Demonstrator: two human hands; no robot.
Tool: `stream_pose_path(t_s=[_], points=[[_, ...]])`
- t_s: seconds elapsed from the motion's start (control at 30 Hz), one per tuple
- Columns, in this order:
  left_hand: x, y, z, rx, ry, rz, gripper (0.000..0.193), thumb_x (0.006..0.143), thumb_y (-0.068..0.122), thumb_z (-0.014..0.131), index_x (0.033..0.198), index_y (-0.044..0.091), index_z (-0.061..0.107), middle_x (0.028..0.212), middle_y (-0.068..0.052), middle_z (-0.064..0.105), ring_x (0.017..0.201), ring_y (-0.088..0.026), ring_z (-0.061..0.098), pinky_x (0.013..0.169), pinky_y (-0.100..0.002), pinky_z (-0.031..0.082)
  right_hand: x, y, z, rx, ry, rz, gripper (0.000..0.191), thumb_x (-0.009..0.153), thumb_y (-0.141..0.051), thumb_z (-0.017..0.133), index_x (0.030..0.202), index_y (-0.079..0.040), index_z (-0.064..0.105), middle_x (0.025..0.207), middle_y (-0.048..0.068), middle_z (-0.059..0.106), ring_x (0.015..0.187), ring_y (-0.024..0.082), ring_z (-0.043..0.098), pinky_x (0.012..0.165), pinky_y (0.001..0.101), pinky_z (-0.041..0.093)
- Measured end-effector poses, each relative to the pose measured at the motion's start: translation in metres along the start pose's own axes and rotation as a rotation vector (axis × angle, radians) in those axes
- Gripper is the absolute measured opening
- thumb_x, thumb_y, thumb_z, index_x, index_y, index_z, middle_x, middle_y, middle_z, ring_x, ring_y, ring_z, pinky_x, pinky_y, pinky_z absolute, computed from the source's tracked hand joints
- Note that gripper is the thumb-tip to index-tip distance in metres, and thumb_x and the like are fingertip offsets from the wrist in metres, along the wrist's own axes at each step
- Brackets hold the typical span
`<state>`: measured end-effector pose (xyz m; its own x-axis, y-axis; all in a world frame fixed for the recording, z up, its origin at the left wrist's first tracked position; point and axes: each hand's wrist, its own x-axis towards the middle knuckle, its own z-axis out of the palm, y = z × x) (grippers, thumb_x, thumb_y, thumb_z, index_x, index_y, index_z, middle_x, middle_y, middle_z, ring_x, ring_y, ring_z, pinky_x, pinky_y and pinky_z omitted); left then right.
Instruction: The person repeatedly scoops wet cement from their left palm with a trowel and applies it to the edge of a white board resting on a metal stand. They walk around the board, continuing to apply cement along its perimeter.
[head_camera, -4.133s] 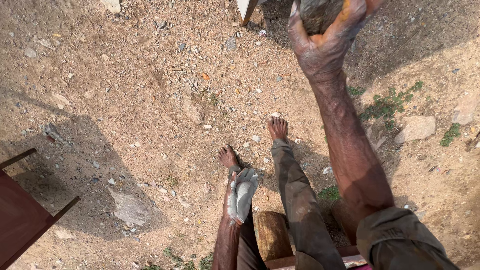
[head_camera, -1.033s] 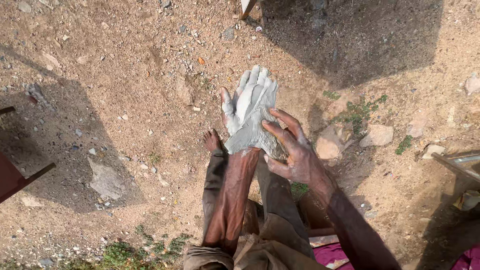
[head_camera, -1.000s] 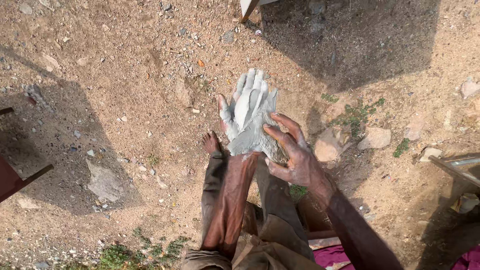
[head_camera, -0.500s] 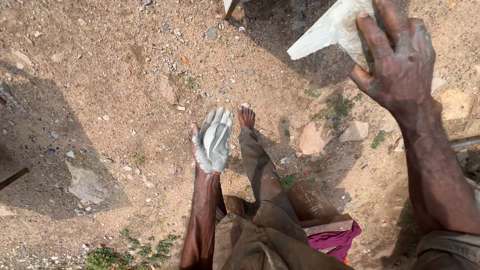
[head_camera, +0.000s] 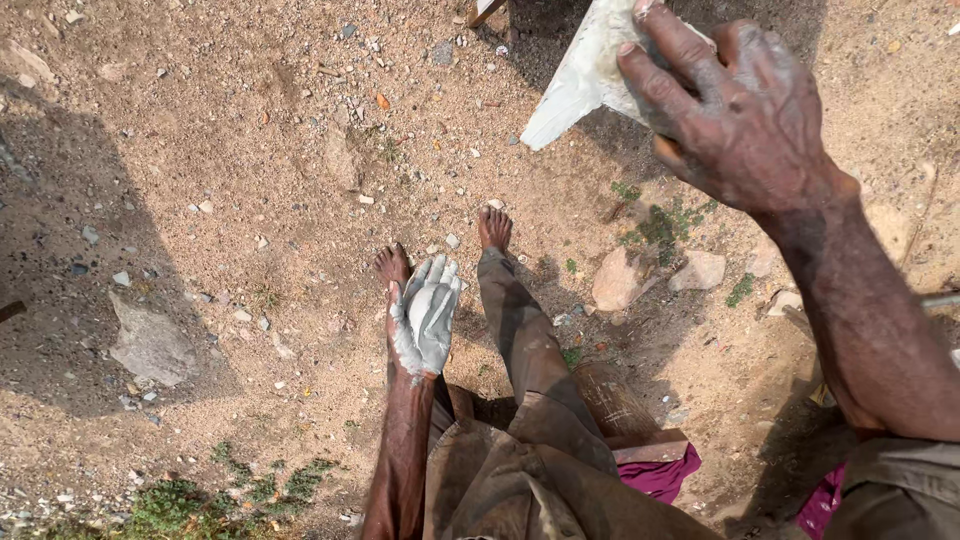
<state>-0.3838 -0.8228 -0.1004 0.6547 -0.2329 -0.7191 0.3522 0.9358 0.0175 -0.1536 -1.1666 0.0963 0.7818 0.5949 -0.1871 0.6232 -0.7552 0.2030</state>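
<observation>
The left hand (head_camera: 425, 315) is held low in front of the body, palm up and fingers spread flat, its palm and fingers coated in pale grey-white paste, with the bare forearm running straight down toward the lap. The right hand (head_camera: 735, 105) is raised high and close to the camera, back of the hand uppermost, its fingers (head_camera: 665, 60) curled and clamped down in a grip, the knuckles dusted grey. The right forearm slants down to the lower right, where a rolled sleeve begins.
</observation>
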Motion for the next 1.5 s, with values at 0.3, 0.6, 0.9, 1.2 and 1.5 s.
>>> stream_pose_path(t_s=[0.3, 0.6, 0.9, 1.2, 1.5], points=[[-0.004, 0.044, 0.069, -0.309, -0.335, 0.083, 0.097, 0.101, 0.056, 0.056, 0.165, -0.005, 0.014, 0.172, -0.024, 0.02, 0.16, -0.036, 0.023, 0.131, -0.047, 0.027, 0.002, -0.154, 0.022, 2.102, 0.116, 0.192, 0.089, 0.088, -0.029, 0.074, 0.167, -0.011, 0.036, 0.133, 0.023, 0.06, 0.116, 0.028, 0.065, 0.097, 0.0393, 0.064], [-0.024, 0.04, 0.111, -0.537, -0.546, -0.125, 0.109, 0.097, 0.068, 0.057, 0.163, -0.007, 0.013, 0.171, -0.028, 0.013, 0.159, -0.043, 0.016, 0.131, -0.054, 0.022, -0.113, -0.254, 0.076, 3.46, 0.347, 0.371, 0.065, 0.096, -0.033, 0.062, 0.143, 0.009, 0.051, 0.105, 0.023, 0.061, 0.085, 0.028, 0.061, 0.057, 0.0331, 0.055], [-0.044, 0.029, 0.087, -0.632, -0.336, -0.315, 0.101, 0.103, 0.059, 0.052, 0.163, -0.01, 0.01, 0.171, -0.029, 0.014, 0.158, -0.043, 0.018, 0.13, -0.055, 0.02, -0.127, -0.232, 0.028, 3.2, 0.206, 0.438, 0.061, 0.096, -0.021, 0.066, 0.147, 0.002, 0.043, 0.107, 0.031, 0.061, 0.089, 0.035, 0.066, 0.059, 0.0358, 0.065], [-0.064, 0.028, 0.147, -0.093, -0.363, 0.099, 0.103, 0.094, 0.067, 0.049, 0.163, 0.002, 0.009, 0.17, -0.017, 0.017, 0.157, -0.033, 0.018, 0.127, -0.059, 0.018, -0.084, -0.293, -0.042, 1.22, 0.074, 0.325, 0.083, 0.075, -0.017, 0.081, 0.151, -0.021, 0.049, 0.159, 0.014, 0.037, 0.146, 0.033, 0.037, 0.117, 0.0539, 0.041], [-0.106, 0.095, 0.238, 0.525, -0.86, -0.141, 0.109, 0.095, 0.074, 0.05, 0.164, -0.003, 0.015, 0.171, -0.023, 0.021, 0.16, -0.036, 0.023, 0.133, -0.049, 0.016, -0.12, -0.259, -0.068, 1.856, 0.262, 0.823, 0.08, 0.082, -0.012, 0.073, 0.155, -0.015, 0.04, 0.156, 0.006, 0.045, 0.109, 0.03, 0.06, 0.077, 0.0415, 0.056]])
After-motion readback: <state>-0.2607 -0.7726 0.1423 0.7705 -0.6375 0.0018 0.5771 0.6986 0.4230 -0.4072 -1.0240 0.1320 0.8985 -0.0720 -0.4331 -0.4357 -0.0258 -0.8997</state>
